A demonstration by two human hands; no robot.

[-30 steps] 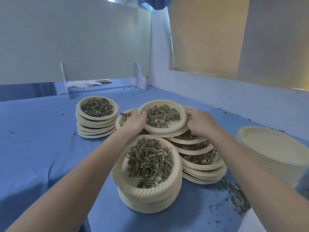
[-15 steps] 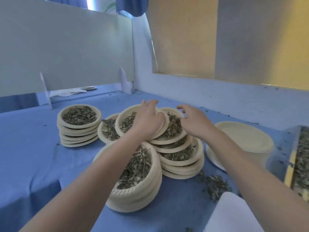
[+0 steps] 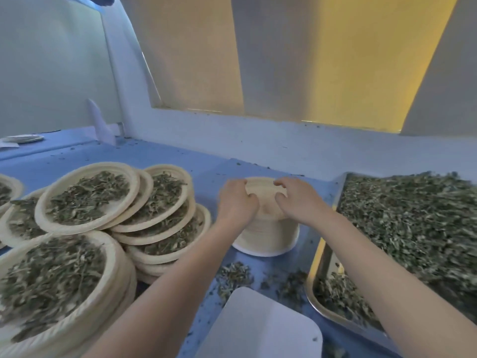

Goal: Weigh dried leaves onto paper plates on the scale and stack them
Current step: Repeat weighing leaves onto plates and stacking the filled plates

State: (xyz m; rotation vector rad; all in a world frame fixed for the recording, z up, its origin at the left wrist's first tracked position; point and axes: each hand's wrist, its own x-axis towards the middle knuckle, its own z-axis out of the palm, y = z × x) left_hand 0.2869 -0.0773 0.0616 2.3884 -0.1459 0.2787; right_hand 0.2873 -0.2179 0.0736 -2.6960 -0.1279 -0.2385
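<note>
Pale paper plates are sitting stacked on the blue counter, between filled plates and a leaf tray. Both hands, left and right, are curling onto the top plate, seemingly peeling it free; light, flimsy, best lifted by its rim.

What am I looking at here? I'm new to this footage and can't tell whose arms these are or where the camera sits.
There is no machine: a person wears a camera on the head, looking down at their own bare arms. The left hand and right hand both curl their fingers onto the top of a stack of empty cream paper plates on the blue table cover. To the left stand piles of paper plates filled with dried green leaves. On the right lies a metal tray of loose dried leaves. Near the bottom sits a white flat platform, possibly the scale.
</note>
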